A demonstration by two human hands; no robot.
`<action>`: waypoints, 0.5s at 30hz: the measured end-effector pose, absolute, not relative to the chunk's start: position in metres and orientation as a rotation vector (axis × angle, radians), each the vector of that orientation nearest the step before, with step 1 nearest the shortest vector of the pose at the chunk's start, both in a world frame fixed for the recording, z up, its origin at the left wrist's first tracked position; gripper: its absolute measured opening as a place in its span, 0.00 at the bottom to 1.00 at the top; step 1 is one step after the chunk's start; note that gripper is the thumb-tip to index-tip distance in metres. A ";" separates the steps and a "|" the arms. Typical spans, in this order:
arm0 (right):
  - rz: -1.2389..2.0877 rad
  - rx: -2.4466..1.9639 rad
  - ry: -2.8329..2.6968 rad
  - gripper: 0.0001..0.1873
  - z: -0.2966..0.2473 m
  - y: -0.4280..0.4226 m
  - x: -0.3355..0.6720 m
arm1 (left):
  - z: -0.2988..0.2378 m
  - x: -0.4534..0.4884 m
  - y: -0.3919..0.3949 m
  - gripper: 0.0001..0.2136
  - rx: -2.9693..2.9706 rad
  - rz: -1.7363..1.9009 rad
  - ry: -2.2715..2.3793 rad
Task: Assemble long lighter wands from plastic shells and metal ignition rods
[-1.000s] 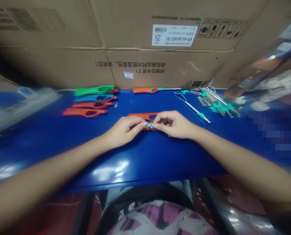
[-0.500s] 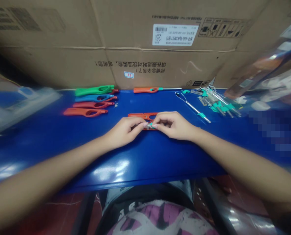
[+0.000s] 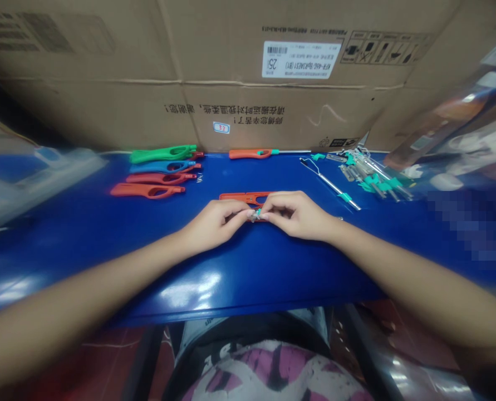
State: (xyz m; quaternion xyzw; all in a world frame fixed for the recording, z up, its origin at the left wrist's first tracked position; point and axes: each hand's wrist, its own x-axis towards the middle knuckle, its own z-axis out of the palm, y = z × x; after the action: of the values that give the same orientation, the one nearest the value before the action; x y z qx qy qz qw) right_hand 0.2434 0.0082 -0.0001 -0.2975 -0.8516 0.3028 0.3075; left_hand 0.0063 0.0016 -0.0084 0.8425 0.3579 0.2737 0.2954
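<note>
My left hand (image 3: 218,224) and my right hand (image 3: 295,214) meet fingertip to fingertip over the blue table. Between their pinched thumbs and forefingers is a small green and silver part (image 3: 256,214), mostly covered by the fingers; its exact kind I cannot make out. Just behind and beneath the fingers lies an orange lighter shell half (image 3: 239,196), its trigger opening partly hidden by my right hand. Beyond, an assembled orange stick lighter (image 3: 250,153) rests against the carton. To the right a loose metal lighter tube (image 3: 335,188) with a wire and green collar lies slanted.
A stack of green, blue, red and orange lighter shells (image 3: 162,153) lies at the left. Several metal tubes with green pieces (image 3: 373,175) are heaped at the right. A cardboard carton (image 3: 126,111) walls the back. Blurred clear plastic (image 3: 34,184) is at far left.
Both hands stay over the orange shell with almost no movement. The whole view has shifted very slightly; the small part remains between my fingertips.
</note>
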 end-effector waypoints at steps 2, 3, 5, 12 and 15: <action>0.797 -0.783 -2.263 0.08 0.000 0.009 0.244 | -0.008 0.006 0.002 0.19 2.235 0.727 0.954; 0.796 -0.781 -2.267 0.08 0.000 0.009 0.244 | -0.008 0.006 0.002 0.19 2.230 0.725 0.956; 0.782 -0.786 -2.257 0.08 0.000 0.009 0.243 | -0.007 0.006 0.002 0.19 2.213 0.723 0.964; 0.672 -0.812 -2.211 0.05 0.001 0.007 0.243 | -0.008 0.005 0.004 0.19 2.116 0.780 0.918; 0.632 -0.800 -2.209 0.05 0.001 0.007 0.243 | -0.008 0.005 0.004 0.18 2.112 0.797 0.913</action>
State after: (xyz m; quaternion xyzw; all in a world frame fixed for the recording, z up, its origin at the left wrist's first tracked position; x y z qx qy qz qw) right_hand 0.2433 0.0070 0.0015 -0.3085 -0.8515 0.2436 0.3471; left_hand 0.0049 0.0035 -0.0082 0.8138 0.3517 0.3071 0.3460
